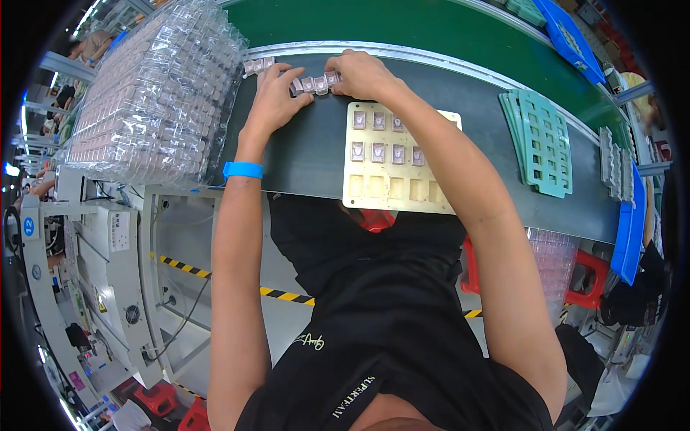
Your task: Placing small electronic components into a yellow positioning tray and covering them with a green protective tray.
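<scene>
Near the far edge of the dark work surface, my left hand (275,99) and my right hand (363,76) pinch a short row of small pinkish clear-plastic pieces (315,85) from its two ends. Just beyond my left fingers lies another short row of the same pieces (257,65). Below my right hand sits a cream tray (350,188) with square pockets. Pinkish pieces fill pockets in its two far rows, while the visible pockets of the near row are bare. My right forearm covers the tray's right part.
A tall stack of clear plastic trays (154,93) rises at the left. Green slotted plates (546,144) lie to the right, with grey-white slotted strips (615,165) farther right. Beyond a metal rail runs a green conveyor belt (323,25). Blue bins (568,39) stand along the right side.
</scene>
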`<move>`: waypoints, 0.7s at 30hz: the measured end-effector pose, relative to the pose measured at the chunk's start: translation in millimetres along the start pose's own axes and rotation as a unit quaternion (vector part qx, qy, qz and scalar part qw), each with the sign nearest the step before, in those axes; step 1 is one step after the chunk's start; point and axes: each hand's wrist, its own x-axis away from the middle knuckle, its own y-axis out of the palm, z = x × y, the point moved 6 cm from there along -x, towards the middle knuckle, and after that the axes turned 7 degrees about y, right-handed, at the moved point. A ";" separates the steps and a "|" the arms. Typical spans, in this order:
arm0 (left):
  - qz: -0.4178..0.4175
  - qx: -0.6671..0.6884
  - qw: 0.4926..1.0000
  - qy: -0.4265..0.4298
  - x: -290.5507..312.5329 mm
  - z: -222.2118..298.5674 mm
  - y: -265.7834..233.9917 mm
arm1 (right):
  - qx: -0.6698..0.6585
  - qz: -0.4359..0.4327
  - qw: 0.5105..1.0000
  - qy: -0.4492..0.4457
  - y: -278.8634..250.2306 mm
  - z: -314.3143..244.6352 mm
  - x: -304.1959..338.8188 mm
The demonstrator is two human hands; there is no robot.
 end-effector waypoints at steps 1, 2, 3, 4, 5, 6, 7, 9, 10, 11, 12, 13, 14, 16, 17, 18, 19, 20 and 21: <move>-0.005 0.029 0.999 0.027 -2.8 -0.4 -0.2 | 0.006 0.002 1.000 0.005 0.1 -0.6 -0.8; -0.011 0.059 0.997 0.054 -4.4 -0.1 -0.2 | 0.005 0.001 1.000 0.003 0.4 -1.6 -0.8; -0.010 0.057 0.997 0.052 -5.9 -1.3 -1.7 | 0.004 0.000 1.000 0.008 0.8 -1.4 -1.3; -0.050 0.092 0.995 0.005 -6.6 -6.5 3.3 | 0.003 -0.002 1.000 0.013 1.2 -1.2 -1.9; -0.088 0.126 0.987 -0.043 -5.5 -11.3 8.4 | 0.003 -0.002 1.000 0.010 1.7 -2.2 -2.4; -0.089 0.126 0.987 -0.042 -7.1 -8.3 5.6 | 0.006 0.000 1.000 0.011 2.0 -1.1 -2.1; -0.106 0.096 0.989 -0.029 -7.6 -4.3 3.6 | 0.009 0.002 1.000 0.012 2.3 0.1 -1.7; -0.122 0.065 0.990 -0.017 -7.2 1.8 2.8 | 0.010 -0.004 1.000 0.015 1.7 0.6 -0.9; -0.114 0.084 0.990 -0.010 -6.9 5.0 3.1 | 0.011 -0.011 1.000 0.018 1.3 -0.8 -0.2; -0.106 0.104 0.989 -0.004 -6.7 8.4 3.7 | 0.012 -0.011 1.000 0.015 1.5 -2.9 2.0; -0.068 0.110 0.991 0.016 -5.4 10.7 3.9 | 0.006 -0.002 1.000 0.024 1.2 -5.1 4.4; -0.067 0.109 0.992 0.014 -5.4 9.6 8.1 | 0.000 0.006 0.999 0.032 0.6 -6.6 5.5; -0.054 0.105 0.993 0.013 -5.8 8.8 11.1 | 0.000 0.005 1.000 0.031 1.2 -8.4 4.0; -0.045 0.107 0.993 0.018 -9.3 15.3 13.2 | 0.002 0.012 1.000 0.010 2.3 -5.9 1.8; -0.056 0.095 0.994 0.007 -11.0 15.3 14.5 | 0.001 0.013 1.000 0.006 3.2 -4.5 -0.6; -0.069 0.086 0.994 -0.003 -10.9 17.5 16.7 | 0.000 0.011 1.000 0.003 2.6 -6.1 0.9; -0.041 0.077 0.996 0.014 -10.8 21.7 12.6 | -0.009 0.018 1.000 -0.005 0.3 -6.8 2.9; -0.042 0.080 0.996 0.013 -9.1 23.2 11.6 | -0.009 0.012 1.000 -0.004 0.4 -6.2 6.0; -0.041 0.082 0.996 0.009 -7.9 27.0 5.9 | -0.008 0.006 1.000 -0.005 -4.9 -9.9 10.7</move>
